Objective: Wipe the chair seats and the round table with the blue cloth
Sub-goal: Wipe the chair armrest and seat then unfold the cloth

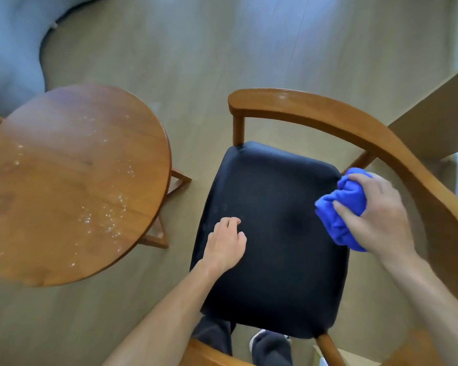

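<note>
— What is shown over the chair?

— A blue cloth (340, 207), bunched into a wad, is gripped in the right hand (376, 215), fingers curled round it. It is held over the black chair seat (270, 239), at about three o'clock on the cushion, just inside the curved wooden backrest (354, 128). Whether the cloth is pressed onto the seat or held just above it cannot be told.

— And the other hand?

— The left hand (226, 244) is seen over the seat at about nine o'clock, fingers loosely curled, nothing held. Contact with the cushion cannot be confirmed.

— Where is the table placed?

— The round table (64, 180) is set at nine o'clock from the chair, apart from it, on a wood-look floor (196, 48). Pale specks or droplets are scattered across its top, mostly toward the edge nearest the chair. Dark trouser legs (270, 350) are glimpsed at six o'clock, below the seat's front edge.
</note>
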Available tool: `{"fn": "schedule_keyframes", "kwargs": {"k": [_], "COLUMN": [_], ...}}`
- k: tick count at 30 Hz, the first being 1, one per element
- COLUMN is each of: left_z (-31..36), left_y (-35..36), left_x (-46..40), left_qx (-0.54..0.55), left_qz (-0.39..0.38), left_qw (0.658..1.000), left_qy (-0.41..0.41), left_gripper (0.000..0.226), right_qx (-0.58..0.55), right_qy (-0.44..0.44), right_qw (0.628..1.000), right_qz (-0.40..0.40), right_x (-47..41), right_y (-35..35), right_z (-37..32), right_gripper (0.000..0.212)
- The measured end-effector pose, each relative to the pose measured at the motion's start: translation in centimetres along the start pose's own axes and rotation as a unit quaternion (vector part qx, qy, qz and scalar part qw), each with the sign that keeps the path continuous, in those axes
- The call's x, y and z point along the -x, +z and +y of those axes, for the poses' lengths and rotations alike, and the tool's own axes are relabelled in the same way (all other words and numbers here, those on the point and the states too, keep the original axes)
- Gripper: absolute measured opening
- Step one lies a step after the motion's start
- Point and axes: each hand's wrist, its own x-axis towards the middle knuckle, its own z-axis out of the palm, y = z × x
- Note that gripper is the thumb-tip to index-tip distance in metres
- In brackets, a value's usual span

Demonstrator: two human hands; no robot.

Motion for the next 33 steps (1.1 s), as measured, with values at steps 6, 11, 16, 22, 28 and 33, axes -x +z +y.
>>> {"fn": "schedule_keyframes", "kwargs": {"k": [6, 11, 16, 22, 28, 33], "left_z": [-5.5, -7.0, -4.4, -5.0, -8.1, -8.2], "left_y": [-4.0, -3.1, 2.0, 4.7, 3.0, 0.8], "left_x": [-3.2, -4.4, -5.4, -7.2, -6.6, -8.6], "left_qx": [-0.018, -0.106, -0.210, -0.212, -0.222, -0.225], "left_qz": [0.103, 0.116, 0.013, 0.021, 0.069, 0.074], "left_qw": [0.994, 0.986, 0.951, 0.950, 0.932, 0.913], "left_qy": [-0.024, 0.053, 0.228, 0.230, 0.278, 0.331], "left_gripper": [0.037, 0.041, 0.058, 0.075, 0.077, 0.072], "right_qx": [0.026, 0.155, 0.119, 0.062, 0.067, 0.102], "right_qy": [0.037, 0.022, 0.029, -0.099, -0.165, -0.077], "right_qw": [0.996, 0.969, 0.978, 0.983, 0.968, 0.983], "right_qz": [-0.077, -0.193, -0.170, -0.144, -0.178, -0.133], "right_x": [1.3, 3.2, 4.5, 3.7, -0.3, -0.3], "right_y": [13.7, 17.5, 17.8, 19.4, 20.0, 17.9], "right_z": [-7.9, -5.7, -2.4, -0.5, -0.2, 4.4], "right_gripper": [0.064, 0.062, 0.045, 0.059, 0.066, 0.057]}}
